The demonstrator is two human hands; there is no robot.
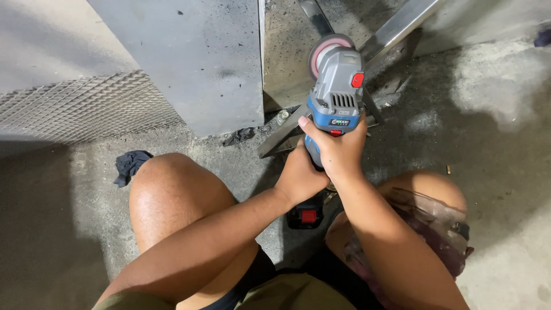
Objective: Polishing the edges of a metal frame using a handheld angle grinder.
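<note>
Grey concrete floor (505,172) spreads beneath a big metal panel (195,57) and mesh sheet (74,106), where both hands, right hand (340,150) and left hand (301,177), clasp a blue-grey angle grinder (336,95) over a steel angle bar (287,135), near a dark rag (131,165).
</note>
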